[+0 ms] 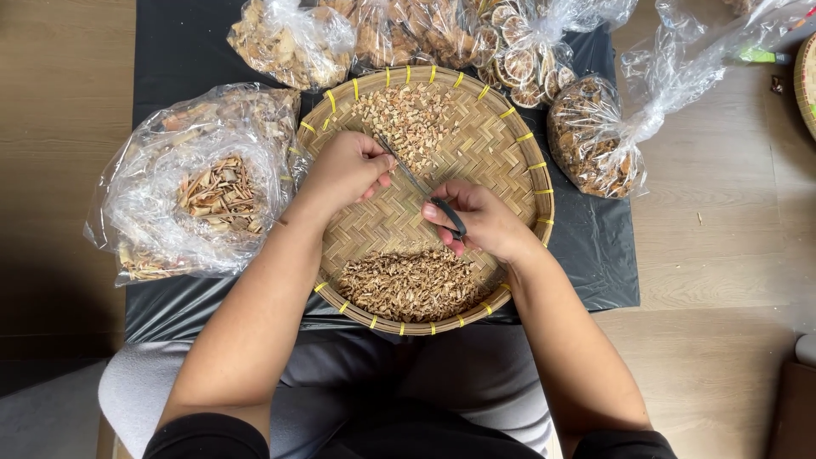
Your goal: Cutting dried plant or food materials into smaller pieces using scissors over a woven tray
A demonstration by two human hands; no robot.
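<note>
A round woven bamboo tray (510, 161) with yellow rim ties lies on black plastic sheeting in front of me. My right hand (484, 223) grips black-handled scissors (429, 194) whose blades point up-left toward my left hand (344, 170). The left hand's fingers are pinched together at the blade tips; whatever small piece they hold is hidden. A pile of pale chopped bits (408, 119) sits at the tray's far side. A darker pile of cut pieces (408, 285) lies at the near side.
A large clear bag of dried wood-like strips (204, 191) rests left of the tray. More clear bags of dried slices and chips (595, 140) line the back and right. The black sheet (595, 246) covers a wooden floor (722, 255). My knees are below the tray.
</note>
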